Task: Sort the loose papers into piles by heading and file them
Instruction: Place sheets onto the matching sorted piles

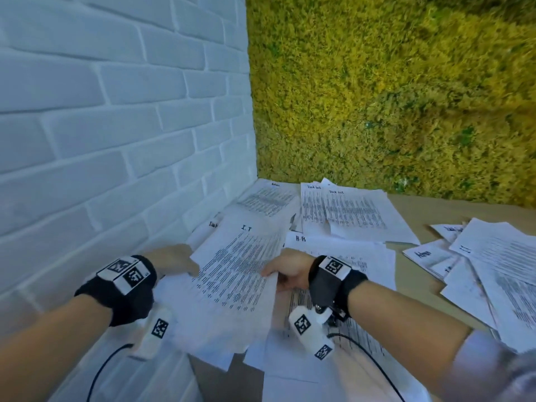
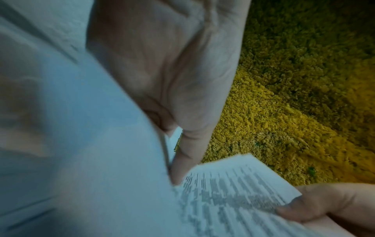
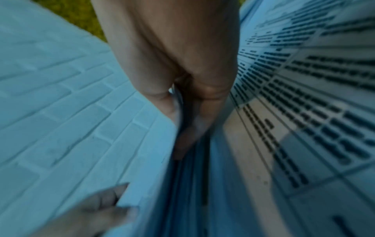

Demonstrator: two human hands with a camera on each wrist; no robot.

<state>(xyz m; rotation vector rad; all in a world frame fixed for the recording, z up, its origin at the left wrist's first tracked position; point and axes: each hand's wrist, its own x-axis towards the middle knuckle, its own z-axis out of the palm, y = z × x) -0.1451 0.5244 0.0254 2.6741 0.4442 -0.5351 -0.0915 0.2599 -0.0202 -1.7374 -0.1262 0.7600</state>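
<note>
My left hand (image 1: 174,258) pinches the left edge of a sheaf of papers (image 1: 232,280), thumb on top, fingers curled under; left wrist cam shows the thumb (image 2: 188,160) pressed down on the printed page. My right hand (image 1: 290,271) grips the same sheaf on its right edge, thumb over, fingers beneath; in the right wrist cam the fingers (image 3: 190,128) close on several sheet edges. The sheaf is held slightly tilted, just above the other papers at the desk's left side, near the brick wall (image 1: 116,126). Top sheet heading reads "I.T", body text too blurred to read

Under and right of my right hand lies a sheet headed "H-R" (image 1: 300,238). Further back, a pile by the wall (image 1: 269,201) w/ a heading I can't make out, and beside it a pile (image 1: 345,210) w/ two overlapping sheets, headings look like "Bank..." but not legible for sure. To the right, well apart, a loose heap (image 1: 487,271) incl. a sheet headed "Admin" (image 1: 423,253) and another "I.T" (image 1: 466,250). All lie on a tan desk (image 1: 435,210). Green-yellow moss wall (image 1: 391,82) behind. Both wrists carry black straps w/ square code markers
</note>
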